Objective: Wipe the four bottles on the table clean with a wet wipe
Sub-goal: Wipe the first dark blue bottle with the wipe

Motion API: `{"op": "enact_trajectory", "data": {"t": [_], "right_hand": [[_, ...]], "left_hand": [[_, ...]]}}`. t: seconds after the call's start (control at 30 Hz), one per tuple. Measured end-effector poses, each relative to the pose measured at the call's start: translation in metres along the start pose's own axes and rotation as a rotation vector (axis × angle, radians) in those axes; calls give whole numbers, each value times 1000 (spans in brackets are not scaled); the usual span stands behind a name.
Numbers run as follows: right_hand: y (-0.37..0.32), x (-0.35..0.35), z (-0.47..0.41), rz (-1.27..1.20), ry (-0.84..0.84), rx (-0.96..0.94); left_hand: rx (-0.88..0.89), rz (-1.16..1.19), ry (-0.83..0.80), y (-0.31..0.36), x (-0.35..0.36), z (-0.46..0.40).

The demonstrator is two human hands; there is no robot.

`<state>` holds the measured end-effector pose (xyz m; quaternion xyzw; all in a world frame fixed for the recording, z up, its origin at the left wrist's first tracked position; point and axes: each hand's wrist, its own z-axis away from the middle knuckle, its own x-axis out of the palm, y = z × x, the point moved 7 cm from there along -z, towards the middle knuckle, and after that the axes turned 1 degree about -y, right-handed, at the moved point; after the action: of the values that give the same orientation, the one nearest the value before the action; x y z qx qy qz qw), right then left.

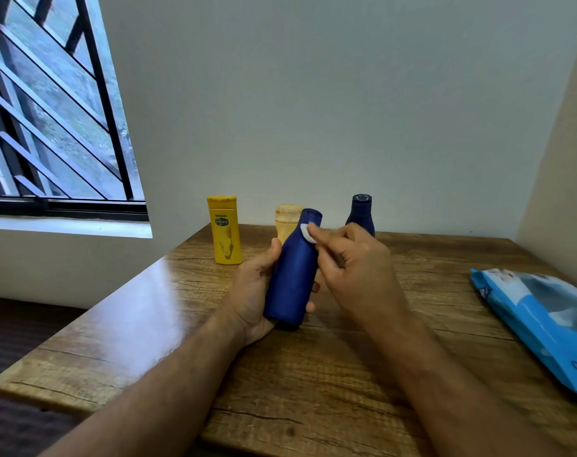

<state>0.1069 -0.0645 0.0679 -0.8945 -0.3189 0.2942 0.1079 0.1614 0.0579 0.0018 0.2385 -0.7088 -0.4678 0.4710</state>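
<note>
Above the middle of the wooden surface (346, 374), the left hand (254, 291) holds a dark blue bottle (292, 275) off the wood, tilted so its cap leans away and a little to the right. The thumb lies along the bottle's left side and the fingertips curl round from behind, showing at its lower right edge. The right hand (349, 262) pinches a small white wet wipe (307, 233) between thumb and forefinger and presses it against the neck of that bottle, just under the cap; the other fingers are curled loosely in.

Farther back, near the wall (346, 110), three more bottles stand upright on the surface. A yellow bottle (226, 230) with a printed label stands on the left, well clear of the hands. A tan bottle (285, 219) stands behind the held one and is partly hidden by it. A second dark blue bottle (360, 212) stands to the right, its lower part hidden behind the right hand's fingers.

At the right edge of the surface lies a blue wipes pack (544, 324), flat and reaching out of view. A barred window (49, 110) fills the upper left corner.
</note>
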Motion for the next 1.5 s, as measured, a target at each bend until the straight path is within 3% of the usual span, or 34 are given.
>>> {"op": "enact_trajectory", "data": {"t": [0.2,0.5,0.73,0.8,0.9,1.03,1.3,1.37,1.5], "right_hand": [[-7,20,12,-58,-329,-69],[2,-3,-3,-45,40,40],[-18,20,12,-86,-373,-118],[-18,21,11,-42,-348,-116],[-11,14,2,-49,-174,-38],[-6,9,-6,-125,-23,52],[-23,27,13,-62,-400,-138],[-20,26,10,-24,-341,-121],[-5,12,-5,35,-41,37]], "left_hand": [[59,41,61,2,-7,-4],[95,-148,19,2,-3,-8],[120,11,108,5,-17,-16],[114,-5,84,5,-14,-16],[29,-75,-19,-1,-3,-12],[-8,2,-47,-4,2,-11],[-50,149,30,-5,-8,-14],[-54,134,-11,-5,-3,-12],[-58,55,-33,-7,5,-9]]}}
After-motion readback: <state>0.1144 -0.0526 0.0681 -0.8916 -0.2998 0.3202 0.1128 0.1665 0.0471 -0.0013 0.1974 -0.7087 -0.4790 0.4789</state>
